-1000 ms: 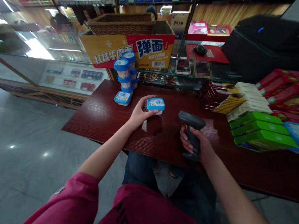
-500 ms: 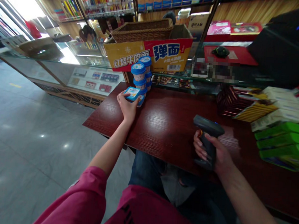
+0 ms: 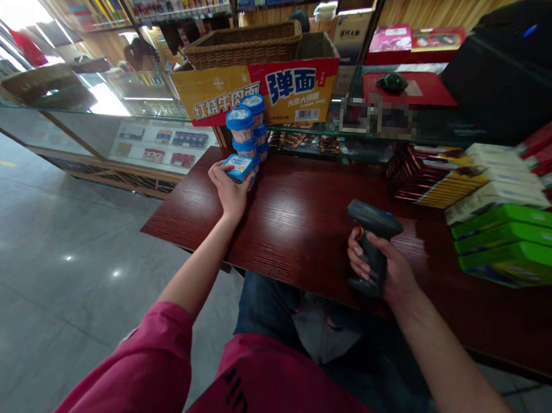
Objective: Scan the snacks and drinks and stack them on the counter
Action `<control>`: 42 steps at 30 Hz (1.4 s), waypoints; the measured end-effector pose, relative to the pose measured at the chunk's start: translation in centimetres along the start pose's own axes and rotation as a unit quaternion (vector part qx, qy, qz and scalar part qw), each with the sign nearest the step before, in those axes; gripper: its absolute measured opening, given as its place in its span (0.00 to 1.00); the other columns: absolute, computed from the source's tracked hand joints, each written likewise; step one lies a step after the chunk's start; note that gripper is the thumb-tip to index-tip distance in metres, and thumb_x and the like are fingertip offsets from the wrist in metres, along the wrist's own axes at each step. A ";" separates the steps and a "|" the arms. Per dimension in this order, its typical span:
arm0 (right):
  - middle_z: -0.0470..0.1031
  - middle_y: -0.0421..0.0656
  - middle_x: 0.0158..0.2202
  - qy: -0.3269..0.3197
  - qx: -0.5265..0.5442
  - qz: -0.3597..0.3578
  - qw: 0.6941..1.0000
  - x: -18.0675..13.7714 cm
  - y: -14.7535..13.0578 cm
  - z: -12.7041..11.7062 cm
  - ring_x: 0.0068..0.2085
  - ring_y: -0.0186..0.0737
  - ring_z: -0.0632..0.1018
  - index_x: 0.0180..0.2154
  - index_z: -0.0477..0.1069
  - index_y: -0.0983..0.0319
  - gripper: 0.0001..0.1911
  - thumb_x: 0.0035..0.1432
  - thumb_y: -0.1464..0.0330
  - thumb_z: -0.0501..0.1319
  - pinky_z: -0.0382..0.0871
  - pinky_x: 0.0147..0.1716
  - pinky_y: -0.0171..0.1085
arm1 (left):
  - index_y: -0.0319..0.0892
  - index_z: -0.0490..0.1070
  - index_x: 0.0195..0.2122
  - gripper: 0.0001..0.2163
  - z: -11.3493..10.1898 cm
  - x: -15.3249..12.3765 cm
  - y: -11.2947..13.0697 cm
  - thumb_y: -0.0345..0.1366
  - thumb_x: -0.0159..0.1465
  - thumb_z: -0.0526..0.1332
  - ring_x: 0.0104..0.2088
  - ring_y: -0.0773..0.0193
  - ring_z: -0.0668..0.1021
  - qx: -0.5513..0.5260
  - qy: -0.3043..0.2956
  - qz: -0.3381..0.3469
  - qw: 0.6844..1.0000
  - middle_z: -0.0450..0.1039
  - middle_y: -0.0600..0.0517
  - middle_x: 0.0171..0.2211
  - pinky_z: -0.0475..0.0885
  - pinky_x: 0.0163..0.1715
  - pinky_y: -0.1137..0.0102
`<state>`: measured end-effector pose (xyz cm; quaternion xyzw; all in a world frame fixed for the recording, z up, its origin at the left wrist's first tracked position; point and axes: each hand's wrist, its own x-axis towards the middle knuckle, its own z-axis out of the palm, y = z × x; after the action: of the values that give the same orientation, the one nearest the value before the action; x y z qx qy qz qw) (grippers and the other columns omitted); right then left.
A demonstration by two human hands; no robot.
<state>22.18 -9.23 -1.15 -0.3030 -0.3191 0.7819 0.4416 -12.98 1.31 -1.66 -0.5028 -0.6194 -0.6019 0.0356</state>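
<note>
Near the far left of the dark red wooden table (image 3: 284, 232), my left hand (image 3: 231, 188) is closed around a small tub with a square blue lid (image 3: 239, 166). Right behind it rise stacked round tubs with blue lids (image 3: 240, 129), partly covered by the held tub and my fingers. Over the right half of the table, my right hand (image 3: 380, 263) grips the handle of a dark grey barcode scanner (image 3: 375, 222). The scanner's head points up and to the left.
Behind the tubs, a yellow and red noodle carton (image 3: 282, 98) and a wicker basket (image 3: 243, 45) stand on a glass counter. Green boxes (image 3: 521, 246), white boxes (image 3: 502, 177) and brown packets (image 3: 422, 178) sit at right. A person's head (image 3: 142, 54) shows at back left.
The whole view has shifted slightly, with things appearing a little farther left. My left hand still holds the square-lidded tub by the stack, and my right hand keeps its hold on the scanner.
</note>
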 end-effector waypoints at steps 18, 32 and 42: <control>0.68 0.35 0.25 0.176 0.032 -0.282 0.942 -14.6 -3.0 -9.0 0.17 0.29 0.64 0.39 0.70 0.59 0.14 0.55 0.60 0.69 0.61 0.11 0.28 | 0.51 0.68 0.58 0.21 11.0 -15.9 22.4 0.34 0.64 0.67 0.61 0.46 0.71 -0.232 -0.341 0.374 0.831 0.69 0.46 0.59 0.65 0.63 0.50; 0.58 0.31 0.21 0.292 0.205 -0.356 0.864 -17.0 -5.2 -13.5 0.18 0.27 0.59 0.34 0.63 0.58 0.11 0.63 0.61 0.63 0.54 0.14 0.26 | 0.36 0.69 0.47 0.32 31.4 -23.2 39.0 0.46 0.47 0.80 0.69 0.24 0.55 -0.299 -0.546 0.240 0.745 0.64 0.38 0.54 0.45 0.69 0.39; 0.59 0.31 0.22 0.273 0.209 -0.375 0.861 -17.1 -4.8 -13.4 0.18 0.26 0.59 0.34 0.64 0.58 0.11 0.61 0.61 0.63 0.54 0.15 0.25 | 0.33 0.68 0.50 0.37 31.4 -25.0 38.8 0.44 0.45 0.80 0.67 0.23 0.59 -0.277 -0.547 0.245 0.751 0.67 0.38 0.52 0.39 0.68 0.33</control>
<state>42.02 -19.33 -2.44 -0.2626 -0.1042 0.4910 0.8240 42.74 2.44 1.08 -0.8685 -0.1944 -0.3400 -0.3040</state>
